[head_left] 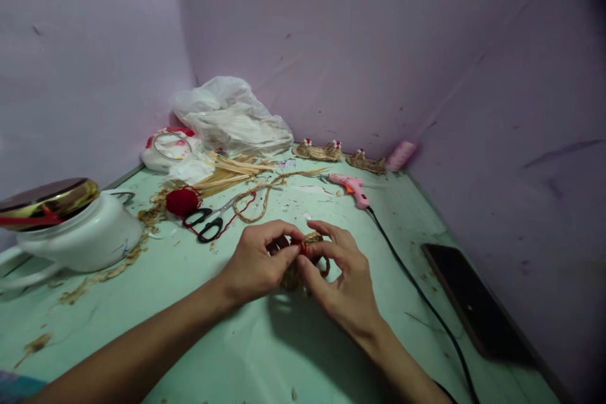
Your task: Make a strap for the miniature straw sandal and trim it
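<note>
Far left, we see a white pot (80, 240) with a gold lid sitting on the green table (189, 328), straw scraps scattered beside it. Moving in, we find a red yarn ball (182, 202) just beside black-handled scissors (208, 225). A straw bundle (231, 170) and a crumpled plastic bag (231, 115) lie behind them near the wall, and a braided cord (262, 196) loops across the table.

Now our left hand (255, 265): fingers curled, thumb and forefinger pinching the woven piece (292, 276), a small straw-coloured thing low at the table's centre, between both hands. A bit of red thread (303, 247) shows at its top, right where the fingertips meet. Our right hand (343, 281) pinches it from the other side, the remaining fingers arched over it.

Further right, a pink glue gun (351, 188) lies behind, its black cable (416, 290) running toward us, and a dark phone (468, 303) lies flat by the right wall.
</note>
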`<action>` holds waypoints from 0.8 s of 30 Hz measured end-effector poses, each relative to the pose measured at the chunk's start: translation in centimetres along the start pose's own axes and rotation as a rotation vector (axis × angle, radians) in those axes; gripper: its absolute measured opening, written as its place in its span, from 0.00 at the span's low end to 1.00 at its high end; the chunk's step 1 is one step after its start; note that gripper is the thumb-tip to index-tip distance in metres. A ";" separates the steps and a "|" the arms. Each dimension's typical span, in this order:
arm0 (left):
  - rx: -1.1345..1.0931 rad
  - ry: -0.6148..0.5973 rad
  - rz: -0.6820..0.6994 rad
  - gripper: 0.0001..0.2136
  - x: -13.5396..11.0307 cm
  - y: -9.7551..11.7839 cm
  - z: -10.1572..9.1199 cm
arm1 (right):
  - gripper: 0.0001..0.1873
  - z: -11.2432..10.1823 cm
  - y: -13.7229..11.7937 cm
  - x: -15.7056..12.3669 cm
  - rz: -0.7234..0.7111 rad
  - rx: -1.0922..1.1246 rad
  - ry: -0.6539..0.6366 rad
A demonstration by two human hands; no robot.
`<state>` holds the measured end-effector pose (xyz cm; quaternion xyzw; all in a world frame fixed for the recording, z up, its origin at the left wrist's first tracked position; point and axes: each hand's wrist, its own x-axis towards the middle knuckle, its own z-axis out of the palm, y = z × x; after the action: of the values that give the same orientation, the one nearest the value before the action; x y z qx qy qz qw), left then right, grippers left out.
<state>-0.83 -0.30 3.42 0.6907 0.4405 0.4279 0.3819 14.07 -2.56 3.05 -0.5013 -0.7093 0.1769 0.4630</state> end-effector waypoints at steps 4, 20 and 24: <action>-0.009 -0.028 -0.048 0.07 0.2 0.5 0.0 | 0.03 -0.8 -0.1 0.5 0.114 0.137 -0.071; -0.258 -0.121 -0.194 0.07 2.5 -0.9 1.0 | 0.17 -2.4 3.9 2.3 0.551 0.464 -0.055; -0.294 -0.184 -0.187 0.11 4.2 -1.9 2.2 | 0.16 -1.2 5.4 2.3 0.611 0.568 -0.198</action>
<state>1.73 3.87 1.99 0.6199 0.3988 0.3851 0.5553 17.89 1.50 0.93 -0.5214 -0.4923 0.5416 0.4387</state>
